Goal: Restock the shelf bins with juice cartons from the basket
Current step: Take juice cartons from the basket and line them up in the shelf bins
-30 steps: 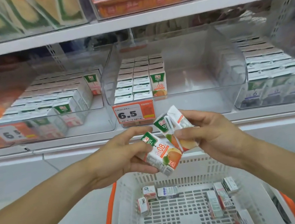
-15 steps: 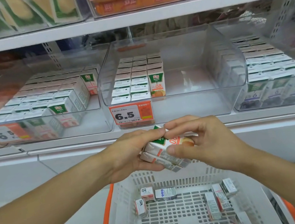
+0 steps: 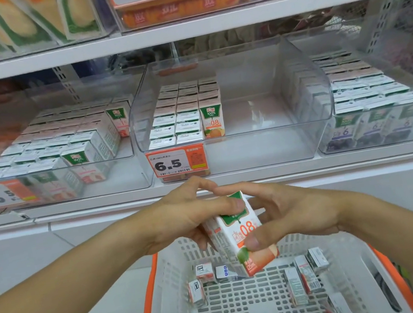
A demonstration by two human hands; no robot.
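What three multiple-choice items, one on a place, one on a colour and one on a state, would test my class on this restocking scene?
1. Where are the held cartons?
A. inside the middle bin
B. above the basket
C. on the floor

2. What colour is the basket rim?
A. orange
B. blue
C. black

3. How full is the middle bin?
A. packed full
B. stocked on its left side only
C. wholly bare

Answers:
1 B: the left hand and right hand grip them over the basket.
2 A: an orange band edges it.
3 B: its right half shows bare floor.
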